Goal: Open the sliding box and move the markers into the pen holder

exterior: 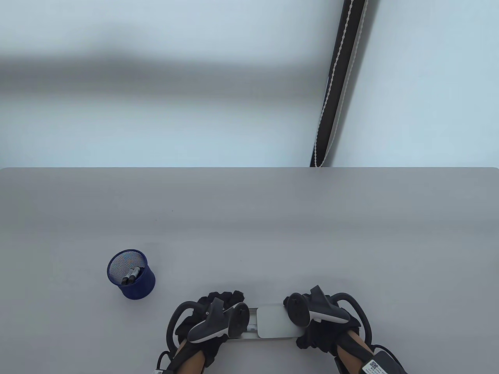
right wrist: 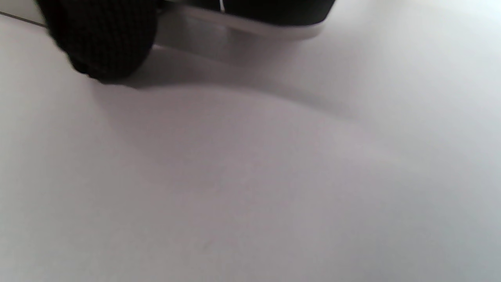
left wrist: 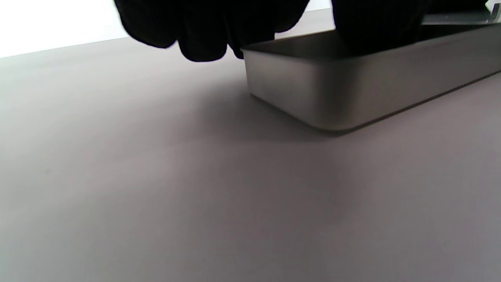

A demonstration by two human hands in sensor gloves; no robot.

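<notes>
The silver sliding box [exterior: 253,324] lies at the table's near edge between my hands, its white lid [exterior: 276,321] slid to the right so the left end shows open. My left hand [exterior: 228,302] grips the tray's left end; in the left wrist view its fingers [left wrist: 203,35] curl past the far wall of the box [left wrist: 352,90] and the thumb reaches over the rim. My right hand [exterior: 291,307] holds the lid's right end, with the thumb [right wrist: 101,43] beside the lid's edge [right wrist: 242,27]. The blue mesh pen holder [exterior: 134,286] stands to the left with two markers [exterior: 130,275] in it.
The grey table [exterior: 273,226] stretches away from the hands to its far edge. Behind it, a dark pole with a white cord [exterior: 337,89] leans against the pale wall. The trackers on both hands hide most of the fingers in the table view.
</notes>
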